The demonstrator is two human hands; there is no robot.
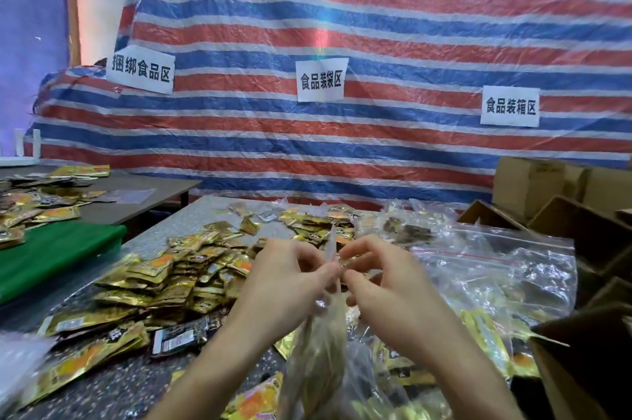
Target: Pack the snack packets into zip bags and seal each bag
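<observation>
A clear zip bag (319, 351) filled with gold snack packets hangs upright in front of me. My left hand (287, 279) and my right hand (383, 282) both pinch its top edge (331, 248), facing each other with fingers curled. A large heap of gold and black snack packets (164, 282) covers the speckled table (191, 224) to the left. More packets (318, 217) lie behind the hands.
A stack of empty clear zip bags (496, 269) with red seal lines lies right of the hands. Open cardboard boxes (581, 224) stand at the right. A green cloth (58, 252) and a second table with packets (41, 204) are at the left. A striped tarp (376, 43) hangs behind.
</observation>
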